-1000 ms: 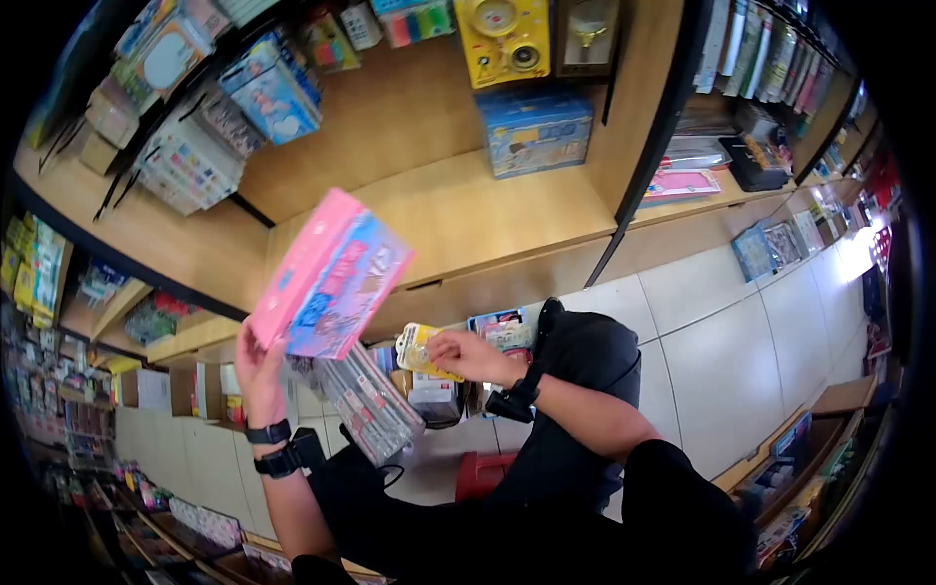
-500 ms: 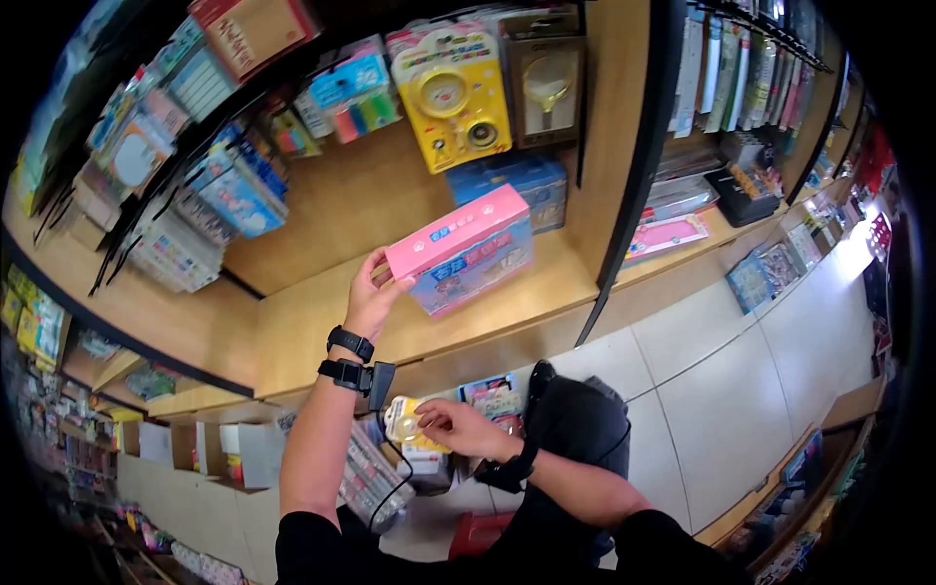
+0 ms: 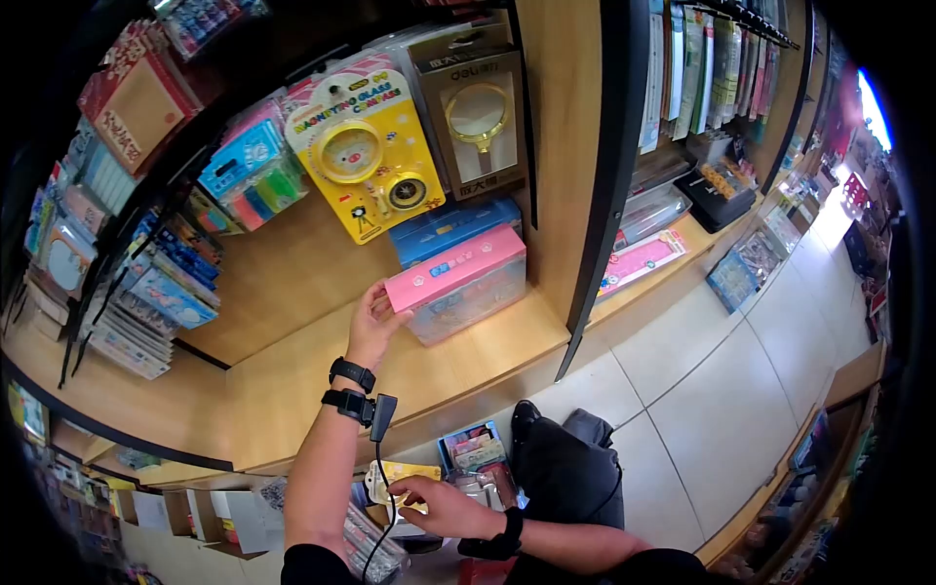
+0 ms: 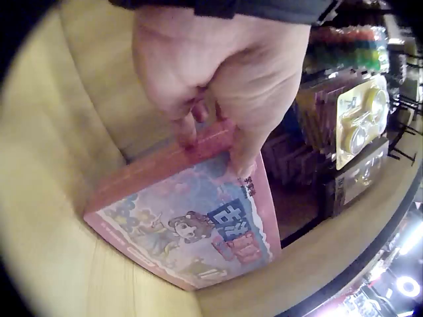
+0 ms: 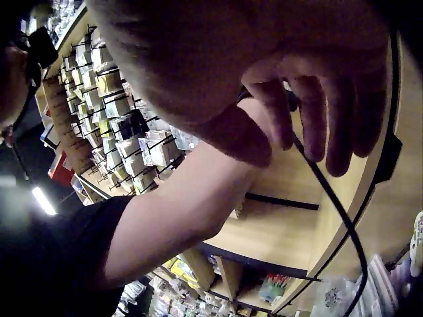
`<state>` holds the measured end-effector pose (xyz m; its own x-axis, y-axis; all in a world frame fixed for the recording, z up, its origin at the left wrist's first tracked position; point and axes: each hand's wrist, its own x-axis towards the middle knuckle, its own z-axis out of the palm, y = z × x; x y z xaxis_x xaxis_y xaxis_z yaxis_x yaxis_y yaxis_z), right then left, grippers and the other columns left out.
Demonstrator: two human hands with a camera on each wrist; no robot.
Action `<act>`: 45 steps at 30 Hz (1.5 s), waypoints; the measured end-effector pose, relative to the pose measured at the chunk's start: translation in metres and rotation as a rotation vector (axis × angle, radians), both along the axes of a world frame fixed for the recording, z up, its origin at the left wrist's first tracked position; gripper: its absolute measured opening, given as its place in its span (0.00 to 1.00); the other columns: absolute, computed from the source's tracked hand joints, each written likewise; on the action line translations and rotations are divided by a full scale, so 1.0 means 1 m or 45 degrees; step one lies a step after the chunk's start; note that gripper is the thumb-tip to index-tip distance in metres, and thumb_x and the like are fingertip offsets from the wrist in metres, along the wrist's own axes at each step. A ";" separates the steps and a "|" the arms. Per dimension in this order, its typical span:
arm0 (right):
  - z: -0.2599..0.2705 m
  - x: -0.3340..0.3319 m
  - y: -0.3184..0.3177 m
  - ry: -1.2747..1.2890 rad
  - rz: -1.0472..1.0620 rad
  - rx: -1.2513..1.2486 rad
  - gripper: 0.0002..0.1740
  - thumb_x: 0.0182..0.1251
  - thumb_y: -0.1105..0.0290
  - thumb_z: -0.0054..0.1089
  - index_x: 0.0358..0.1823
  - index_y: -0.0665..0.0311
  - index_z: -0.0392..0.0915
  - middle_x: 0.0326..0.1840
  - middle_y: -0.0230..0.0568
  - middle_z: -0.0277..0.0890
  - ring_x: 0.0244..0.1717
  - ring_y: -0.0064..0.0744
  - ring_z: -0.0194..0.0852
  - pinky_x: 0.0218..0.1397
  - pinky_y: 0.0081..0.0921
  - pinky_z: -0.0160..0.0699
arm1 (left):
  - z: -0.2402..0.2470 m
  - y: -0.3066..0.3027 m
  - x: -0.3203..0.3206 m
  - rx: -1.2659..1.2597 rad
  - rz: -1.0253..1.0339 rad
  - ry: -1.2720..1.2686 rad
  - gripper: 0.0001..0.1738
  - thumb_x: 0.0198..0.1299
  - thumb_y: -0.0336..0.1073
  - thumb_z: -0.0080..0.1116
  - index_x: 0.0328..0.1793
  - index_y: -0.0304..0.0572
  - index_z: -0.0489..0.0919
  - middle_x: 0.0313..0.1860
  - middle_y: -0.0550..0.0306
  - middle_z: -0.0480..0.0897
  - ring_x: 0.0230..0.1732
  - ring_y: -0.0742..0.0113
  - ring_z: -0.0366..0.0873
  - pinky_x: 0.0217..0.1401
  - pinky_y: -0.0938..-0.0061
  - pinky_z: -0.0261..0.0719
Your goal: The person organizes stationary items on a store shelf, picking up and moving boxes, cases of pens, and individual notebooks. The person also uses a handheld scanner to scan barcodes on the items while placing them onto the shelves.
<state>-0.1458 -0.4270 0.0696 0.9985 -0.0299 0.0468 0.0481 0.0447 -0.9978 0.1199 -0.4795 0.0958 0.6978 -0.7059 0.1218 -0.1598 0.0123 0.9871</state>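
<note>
My left hand [image 3: 370,327] pinches the left end of a pink and blue cardboard box [image 3: 463,283], thumb on one face and fingers on the other. In the left wrist view the box [image 4: 185,228] shows a cartoon girl on its front and stands on the wooden shelf board. Behind it, in the head view, is a blue box [image 3: 458,229], partly hidden. My right hand [image 3: 439,507] hangs low over a yellow carded package [image 3: 405,475], its fingers loosely bent. Nothing is between the right fingers [image 5: 310,129] in the right wrist view.
Above the box hang a yellow magnifying glass compass pack [image 3: 366,151] and a boxed magnifier [image 3: 478,122]. A black upright post [image 3: 619,166] borders the shelf on the right. Goods in a tray [image 3: 473,448] lie below the shelf edge. A black cable [image 3: 390,517] hangs from the left wrist.
The left hand has carried the pink box from above the floor goods up and right onto the shelf, in front of the blue box. The right hand has stayed low, near the yellow package.
</note>
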 end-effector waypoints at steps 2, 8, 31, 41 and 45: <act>-0.005 0.002 0.001 0.035 -0.066 -0.022 0.21 0.58 0.71 0.55 0.54 0.65 0.67 0.50 0.50 0.71 0.43 0.40 0.76 0.48 0.31 0.75 | -0.005 -0.007 0.005 -0.010 -0.005 -0.001 0.37 0.47 0.20 0.63 0.65 0.33 0.60 0.60 0.51 0.66 0.61 0.63 0.68 0.62 0.70 0.70; 0.008 0.001 -0.010 0.077 -0.195 -0.036 0.22 0.57 0.72 0.54 0.54 0.64 0.65 0.50 0.50 0.65 0.43 0.41 0.74 0.48 0.33 0.73 | -0.008 -0.021 0.003 -0.037 -0.008 -0.001 0.36 0.48 0.21 0.63 0.65 0.32 0.60 0.59 0.50 0.67 0.60 0.62 0.68 0.61 0.70 0.71; 0.010 -0.002 -0.013 0.014 -0.271 0.051 0.19 0.58 0.76 0.55 0.52 0.65 0.67 0.44 0.46 0.66 0.40 0.35 0.73 0.44 0.27 0.74 | -0.005 -0.054 -0.039 0.186 0.442 -0.331 0.31 0.54 0.41 0.62 0.58 0.25 0.67 0.45 0.40 0.78 0.43 0.59 0.79 0.45 0.73 0.77; 0.008 0.002 -0.022 0.008 -0.501 0.110 0.16 0.55 0.78 0.57 0.45 0.65 0.66 0.20 0.37 0.58 0.21 0.29 0.60 0.25 0.26 0.62 | -0.029 -0.048 -0.023 0.169 0.524 -0.212 0.33 0.58 0.44 0.58 0.63 0.32 0.61 0.52 0.49 0.70 0.45 0.67 0.73 0.45 0.75 0.73; 0.014 0.001 -0.031 0.057 -0.472 0.125 0.16 0.57 0.82 0.55 0.45 0.64 0.64 0.26 0.27 0.55 0.26 0.17 0.53 0.29 0.15 0.59 | -0.031 -0.036 -0.020 -0.025 0.458 0.013 0.32 0.60 0.47 0.55 0.63 0.34 0.62 0.58 0.46 0.65 0.52 0.61 0.67 0.53 0.71 0.67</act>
